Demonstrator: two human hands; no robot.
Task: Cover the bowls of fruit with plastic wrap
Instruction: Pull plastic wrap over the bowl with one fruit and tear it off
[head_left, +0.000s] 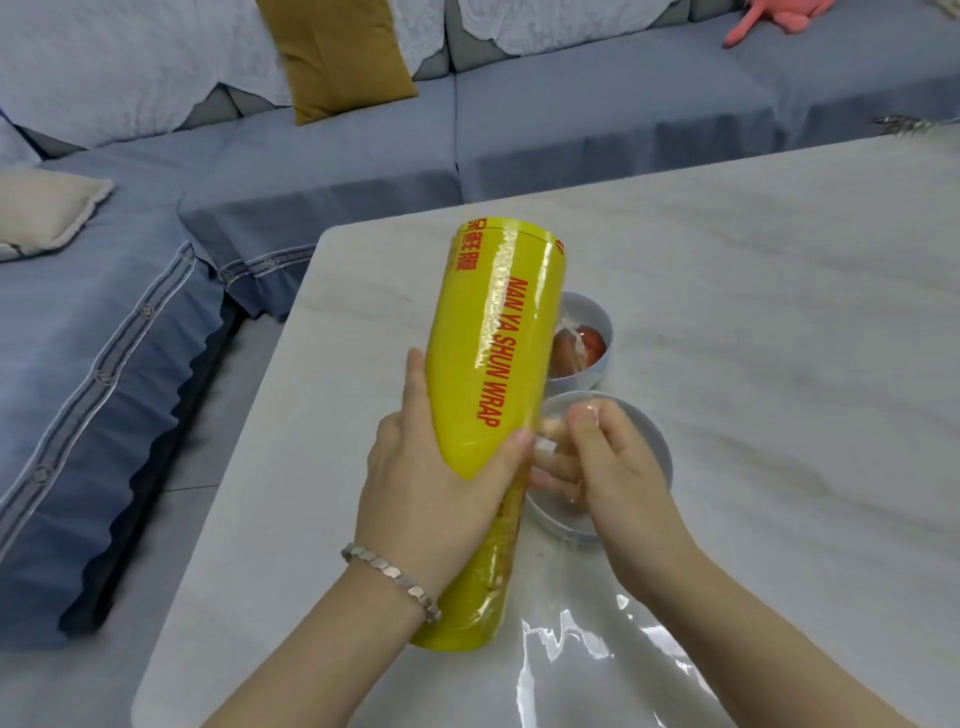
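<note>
My left hand (431, 467) grips a big yellow roll of plastic wrap (498, 353) with red lettering, holding it lengthwise above the marble table (753, 322). My right hand (608, 467) pinches the clear film's free edge beside the roll, over the nearer grey bowl (657, 452). A loose sheet of clear film (597, 665) trails down over the table near me. The farther grey bowl (592, 317) holds red fruit (592, 340) and sits just right of the roll. The nearer bowl's contents are hidden by my hand.
A blue-grey sofa (597, 104) wraps round the table's far and left sides, with a mustard cushion (337, 52), a beige cushion (47, 208) and a pink soft toy (774, 15). The table's left edge runs close to the roll.
</note>
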